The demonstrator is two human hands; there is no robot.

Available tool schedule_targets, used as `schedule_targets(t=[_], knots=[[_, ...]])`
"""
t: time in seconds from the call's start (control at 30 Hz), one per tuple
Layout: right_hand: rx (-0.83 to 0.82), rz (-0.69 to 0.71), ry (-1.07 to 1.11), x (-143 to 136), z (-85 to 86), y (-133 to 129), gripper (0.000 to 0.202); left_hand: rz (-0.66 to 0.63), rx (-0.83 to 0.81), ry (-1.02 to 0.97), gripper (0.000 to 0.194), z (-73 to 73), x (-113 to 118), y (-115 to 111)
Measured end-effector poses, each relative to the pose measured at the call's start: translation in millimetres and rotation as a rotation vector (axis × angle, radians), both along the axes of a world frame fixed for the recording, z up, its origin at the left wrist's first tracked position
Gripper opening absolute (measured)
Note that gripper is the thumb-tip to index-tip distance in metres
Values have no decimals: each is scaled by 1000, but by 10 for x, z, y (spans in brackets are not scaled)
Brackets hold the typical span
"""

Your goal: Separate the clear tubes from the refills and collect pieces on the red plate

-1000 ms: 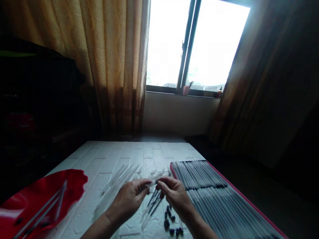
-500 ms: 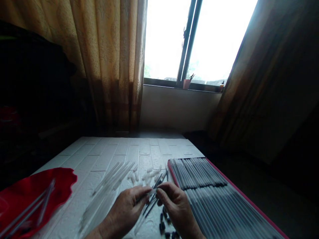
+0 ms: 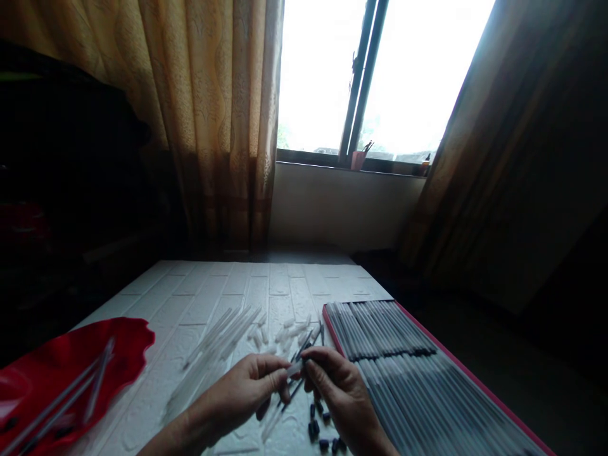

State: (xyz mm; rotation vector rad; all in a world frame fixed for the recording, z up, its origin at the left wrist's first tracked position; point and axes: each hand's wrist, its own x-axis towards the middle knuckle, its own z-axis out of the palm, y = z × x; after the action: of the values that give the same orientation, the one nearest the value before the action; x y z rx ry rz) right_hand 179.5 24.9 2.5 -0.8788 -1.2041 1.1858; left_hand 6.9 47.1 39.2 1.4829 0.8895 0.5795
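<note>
My left hand (image 3: 259, 386) pinches a short clear pen cap (image 3: 294, 368) between thumb and fingers. At the cap's other end, the fingertips of my right hand (image 3: 335, 386) are closed; whatever small dark bit they hold is mostly hidden. Below and behind the hands lie thin dark ink refills (image 3: 304, 342). Small black plugs (image 3: 312, 430) are scattered beside my right hand. More clear caps (image 3: 287, 332) lie beyond the fingers. Clear pen barrels (image 3: 218, 342) are spread to the left of them.
A red scalloped tray (image 3: 135, 342) holding a few pens stands at the left. On the right, a red-edged box (image 3: 332, 326) is packed with rows of pens (image 3: 418, 392). All rest on a white brick-patterned tabletop (image 3: 190, 278). Curtains (image 3: 228, 126) and a window lie beyond.
Both hands have shifted slightly right in view, along with the whole scene. My left hand has turned, and more of the clear cap shows between the fingers.
</note>
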Motion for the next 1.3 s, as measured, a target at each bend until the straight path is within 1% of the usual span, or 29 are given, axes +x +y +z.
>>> schedule_targets(t=[0.1,0.2,0.37,0.57,0.8,0.87,0.97,1.17,1.3], knots=[[-10,7,32,-5,-11,-3,29,0,-75,-2,52,44,-3,-9],[6,-7,43,-2,-14,-3,25,5,-110,-2,54,82,-11,-20],[84,-101,88,34,-26,28,22,20,-147,29,58,101,-34,-17],[18,-9,45,26,-58,27,23,1,-132,6,55,120,-16,-27],[37,4,-3,34,-19,11,22,-3,-117,21,58,106,-28,-24],[84,3,-23,35,-12,8,19,-8,-112,18,58,100,-30,-18],[198,-30,-98,41,-6,3,14,-11,-108,21,58,79,-28,-5],[441,-92,-419,99,41,7,17,-31,-25,65,53,13,-41,15],[494,-99,-562,133,82,14,17,-47,48,121,46,12,-49,5]])
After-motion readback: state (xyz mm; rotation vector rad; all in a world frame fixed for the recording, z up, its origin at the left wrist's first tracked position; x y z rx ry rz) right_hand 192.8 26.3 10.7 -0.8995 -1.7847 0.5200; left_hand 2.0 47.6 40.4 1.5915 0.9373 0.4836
